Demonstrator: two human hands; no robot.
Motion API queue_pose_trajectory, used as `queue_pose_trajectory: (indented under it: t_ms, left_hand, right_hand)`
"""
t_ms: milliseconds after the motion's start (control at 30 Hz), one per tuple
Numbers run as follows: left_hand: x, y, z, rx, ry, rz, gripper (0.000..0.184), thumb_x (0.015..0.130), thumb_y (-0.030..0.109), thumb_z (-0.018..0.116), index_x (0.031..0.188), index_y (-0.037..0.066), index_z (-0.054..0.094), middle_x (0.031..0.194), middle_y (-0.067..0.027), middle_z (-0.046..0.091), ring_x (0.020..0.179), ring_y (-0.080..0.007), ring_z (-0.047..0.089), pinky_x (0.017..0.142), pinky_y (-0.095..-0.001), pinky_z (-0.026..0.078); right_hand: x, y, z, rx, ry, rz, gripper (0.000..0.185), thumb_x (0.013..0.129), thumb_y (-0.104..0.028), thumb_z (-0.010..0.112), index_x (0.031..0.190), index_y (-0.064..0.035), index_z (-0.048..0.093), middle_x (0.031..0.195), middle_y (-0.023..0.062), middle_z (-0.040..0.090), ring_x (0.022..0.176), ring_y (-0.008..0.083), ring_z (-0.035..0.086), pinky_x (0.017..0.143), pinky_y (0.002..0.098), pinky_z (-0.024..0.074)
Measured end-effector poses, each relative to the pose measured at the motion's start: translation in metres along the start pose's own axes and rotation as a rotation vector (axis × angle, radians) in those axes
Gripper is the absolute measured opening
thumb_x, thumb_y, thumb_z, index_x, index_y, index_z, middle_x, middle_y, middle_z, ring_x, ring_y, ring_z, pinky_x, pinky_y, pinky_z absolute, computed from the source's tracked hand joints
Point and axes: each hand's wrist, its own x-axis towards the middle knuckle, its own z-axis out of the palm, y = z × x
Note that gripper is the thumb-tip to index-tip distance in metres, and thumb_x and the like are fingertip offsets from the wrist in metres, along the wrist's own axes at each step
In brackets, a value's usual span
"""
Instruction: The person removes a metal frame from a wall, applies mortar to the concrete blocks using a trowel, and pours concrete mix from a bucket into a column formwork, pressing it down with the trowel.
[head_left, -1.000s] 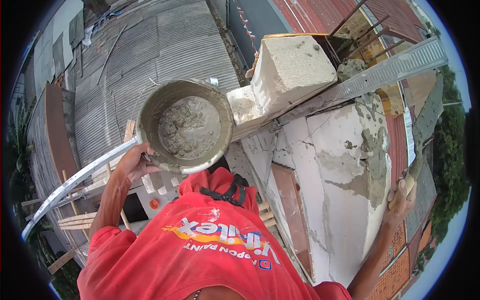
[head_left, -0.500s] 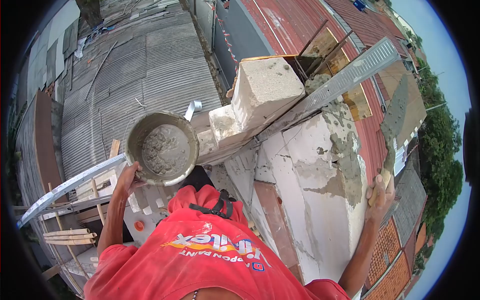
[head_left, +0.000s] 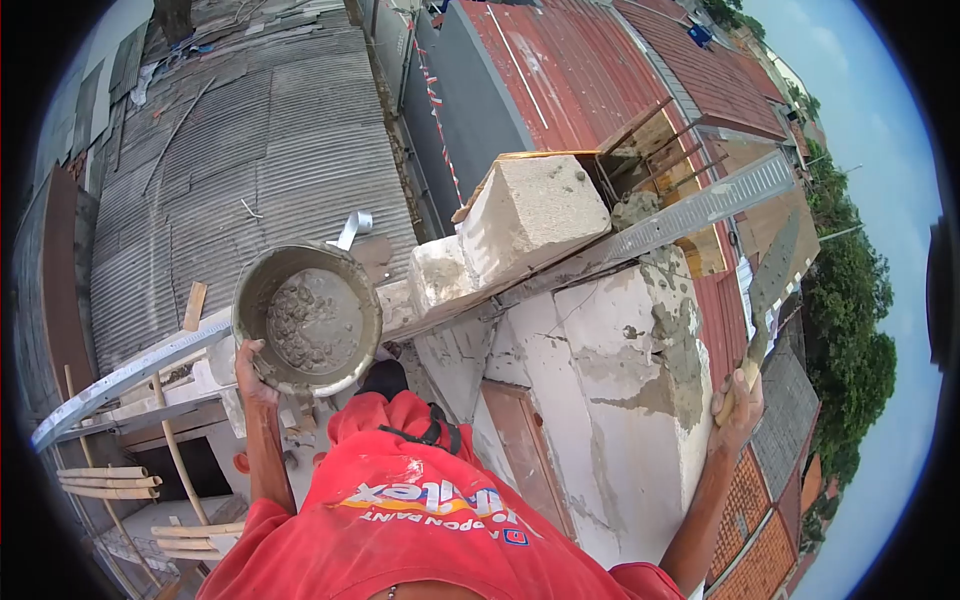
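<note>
My left hand (head_left: 255, 375) grips the near-left rim of a round bucket (head_left: 257, 285), with the thumb over the edge. Wet grey mortar (head_left: 315, 320) lies lumpy in the bottom of the bucket. On the right, my right hand (head_left: 738, 405) is closed around the handle of a trowel (head_left: 778, 265). The trowel's long blade points up and away, coated with grey mortar. Just left of that hand stands a white block wall (head_left: 620, 420), its upper right edge smeared with mortar.
A white block (head_left: 545, 205) sits on the wall ahead, beside a perforated metal channel (head_left: 700, 210) lying diagonally. Rusty rebar (head_left: 640, 125) sticks out behind it. Bamboo poles (head_left: 110, 480) are at lower left. Corrugated roofs (head_left: 310, 110) lie below.
The view has shifted a little. My left hand and the bucket appear slightly lower and further left. My right hand has come left, and the trowel's tip appears lower. Both grips stay the same.
</note>
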Motion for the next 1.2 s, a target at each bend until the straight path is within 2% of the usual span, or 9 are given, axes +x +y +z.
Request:
queue_pose_trajectory:
  t_ms: [333,467,500,600,633,767,967,1067,1200]
  left_hand:
    - [0.019,0.033,-0.011,0.464,0.09,-0.216,0.022,0.087,0.016,0.061,0.105,0.004,0.063,0.095,-0.0081,0.069,0.086,-0.0236,0.069,0.08,-0.0375,0.056]
    - [0.001,0.061,0.009,0.83,0.015,-0.455,0.061,0.092,0.048,0.059,0.137,0.008,0.05,0.131,-0.015,0.061,0.114,-0.0334,0.062,0.093,-0.0571,0.05]
    - [0.007,0.062,-0.003,0.891,-0.079,-0.496,0.083,0.091,0.067,0.052,0.151,0.013,0.036,0.148,-0.0163,0.048,0.13,-0.0385,0.052,0.098,-0.0659,0.043]
    - [-0.002,0.069,0.015,0.794,-0.121,-0.604,0.092,0.089,0.076,0.048,0.154,0.012,0.034,0.151,-0.0165,0.046,0.134,-0.0385,0.049,0.1,-0.0655,0.041]
    - [0.001,0.068,0.009,0.814,-0.171,-0.633,0.096,0.088,0.08,0.045,0.154,0.012,0.033,0.149,-0.017,0.048,0.13,-0.0376,0.054,0.091,-0.0597,0.052]
    - [0.005,0.066,0.005,0.792,-0.203,-0.67,0.096,0.088,0.08,0.043,0.153,0.011,0.033,0.142,-0.0162,0.055,0.115,-0.0331,0.065,0.066,-0.0402,0.065]
    - [-0.004,0.061,0.017,0.82,-0.15,-0.606,0.093,0.09,0.077,0.044,0.151,0.007,0.036,0.139,-0.0184,0.057,0.112,-0.0326,0.067,0.073,-0.0429,0.064]
    - [0.003,0.063,0.006,0.866,-0.206,-0.639,0.094,0.089,0.08,0.043,0.154,0.013,0.034,0.149,-0.0128,0.05,0.131,-0.0329,0.053,0.096,-0.0556,0.049]
    - [0.006,0.06,0.001,0.807,-0.195,-0.643,0.094,0.088,0.077,0.05,0.153,0.011,0.034,0.147,-0.0159,0.051,0.128,-0.0348,0.056,0.098,-0.0592,0.046]
  right_hand:
    - [0.001,-0.002,0.002,-0.071,0.052,-0.005,0.026,0.094,-0.023,0.066,0.109,-0.0029,0.058,0.072,-0.0003,0.052,0.05,0.0064,0.044,0.046,0.0205,0.0325]
    - [-0.001,-0.001,0.0,-0.096,0.082,0.009,0.031,0.093,-0.024,0.067,0.112,-0.001,0.058,0.072,-0.0011,0.051,0.05,0.0063,0.044,0.047,0.0209,0.0333]
    - [-0.002,-0.003,0.001,-0.111,0.1,0.015,0.032,0.093,-0.024,0.067,0.113,-0.0006,0.058,0.072,-0.0012,0.051,0.05,0.0064,0.044,0.047,0.021,0.0335]
    - [-0.004,-0.005,0.003,-0.114,0.115,0.0,0.033,0.092,-0.025,0.068,0.112,0.0001,0.059,0.073,-0.0011,0.052,0.05,0.0063,0.044,0.048,0.0216,0.0344]
    - [-0.004,-0.006,0.003,-0.135,0.124,-0.014,0.033,0.092,-0.025,0.068,0.112,0.0002,0.059,0.073,-0.0008,0.053,0.051,0.0064,0.045,0.048,0.0218,0.0349]
    - [-0.015,-0.007,0.004,-0.193,0.164,-0.051,0.035,0.091,-0.027,0.069,0.111,0.0008,0.059,0.074,0.0001,0.054,0.055,0.0065,0.047,0.051,0.0225,0.0368]
    - [-0.026,-0.009,0.011,-0.197,0.162,-0.053,0.037,0.09,-0.028,0.07,0.111,0.0007,0.059,0.074,-0.0005,0.054,0.056,0.0067,0.048,0.052,0.0223,0.0368]
    - [-0.025,-0.01,0.0,-0.223,0.157,-0.022,0.034,0.09,-0.028,0.069,0.108,0.0,0.06,0.073,-0.001,0.053,0.056,0.0061,0.047,0.051,0.0221,0.0351]
    - [-0.044,-0.038,-0.017,-0.419,0.155,0.105,0.033,0.091,-0.03,0.068,0.103,-0.0004,0.063,0.071,-0.0014,0.052,0.053,0.0047,0.044,0.047,0.0219,0.0312]
